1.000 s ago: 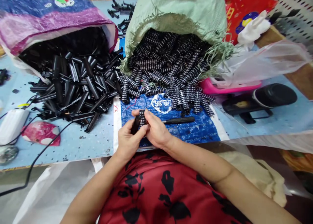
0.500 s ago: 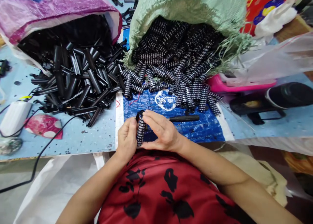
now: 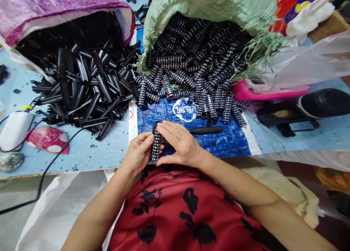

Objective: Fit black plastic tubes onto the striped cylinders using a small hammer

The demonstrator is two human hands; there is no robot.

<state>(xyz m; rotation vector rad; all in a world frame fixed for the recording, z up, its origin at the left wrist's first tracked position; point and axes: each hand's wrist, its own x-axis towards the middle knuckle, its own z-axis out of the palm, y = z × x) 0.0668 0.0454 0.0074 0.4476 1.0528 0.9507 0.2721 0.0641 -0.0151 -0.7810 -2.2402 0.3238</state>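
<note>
A black roller (image 3: 155, 144) covered in rows of white characters stands nearly upright between my hands, just above the table's front edge. My left hand (image 3: 139, 150) grips its left side, with the thumb along it and fingertips showing behind its right side. A narrow dark strip shows at the roller's upper left; whether it is a separate piece I cannot tell. My right hand (image 3: 182, 145) spans the roller, fingertips at its top end and thumb by its lower end. Just beyond that hand lies a tool with a black textured handle (image 3: 206, 130) on the blue sheet (image 3: 229, 143).
Many similar rollers (image 3: 207, 94) spill from a green woven sack (image 3: 218, 3). On the left, black trough-shaped strips (image 3: 104, 88) pour out of a purple-and-white bag (image 3: 68, 6). A black cable (image 3: 51, 163) crosses the left edge. A black bottle (image 3: 322, 105) and pink tray (image 3: 270, 92) stand right.
The fingers of my left hand have shifted round the roller, and its thumb now lies flatter. More of the roller's face shows, with different characters. My right hand has barely moved.
</note>
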